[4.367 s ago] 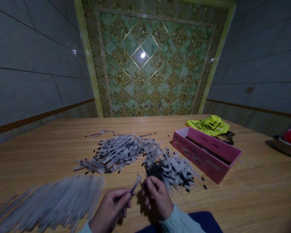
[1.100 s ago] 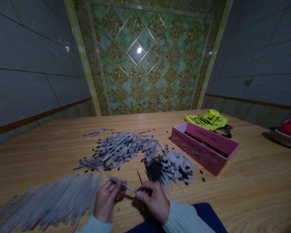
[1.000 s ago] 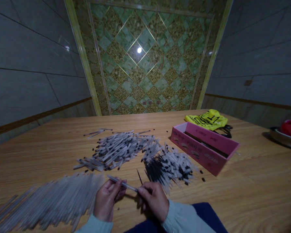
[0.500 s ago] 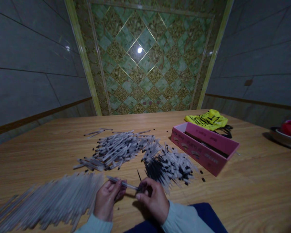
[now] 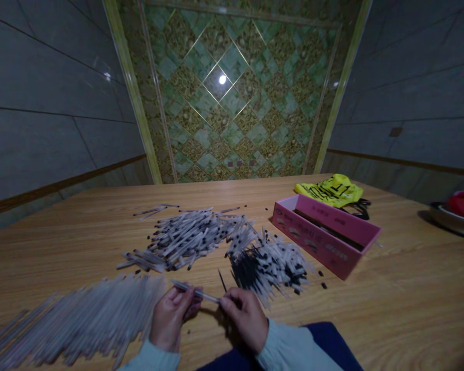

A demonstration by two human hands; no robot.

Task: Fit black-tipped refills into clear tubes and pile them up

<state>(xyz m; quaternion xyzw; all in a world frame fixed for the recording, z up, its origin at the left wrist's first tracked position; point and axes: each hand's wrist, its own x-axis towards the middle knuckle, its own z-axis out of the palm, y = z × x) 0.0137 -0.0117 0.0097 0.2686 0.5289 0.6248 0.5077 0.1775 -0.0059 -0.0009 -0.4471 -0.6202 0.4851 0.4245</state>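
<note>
In the head view my left hand (image 5: 174, 315) is closed around a slim translucent plastic tube (image 5: 209, 296), which slants slightly down to the right. My right hand (image 5: 247, 315) pinches the tube's right end between thumb and fingers; a small part there is hidden by the fingertips. A thin dark pointed stick (image 5: 221, 280) shows just beyond the right fingertips; I cannot tell whether they touch it. Beyond the right hand lies a pile of short whitish pieces with black tips (image 5: 282, 265). Beside the left hand spreads a layer of long clear tubes (image 5: 88, 319).
Further back on the wooden table (image 5: 406, 288) is a heap of grey tubes with dark ends (image 5: 189, 234). An open pink box (image 5: 320, 239) stands at the right, with a yellow bag (image 5: 332, 190) behind it. A metal basin (image 5: 454, 220) sits at the far right.
My right fingers have shifted and closed more tightly on the tube's right end. The dark bit seen at those fingertips before is now hidden. My left hand has stayed put.
</note>
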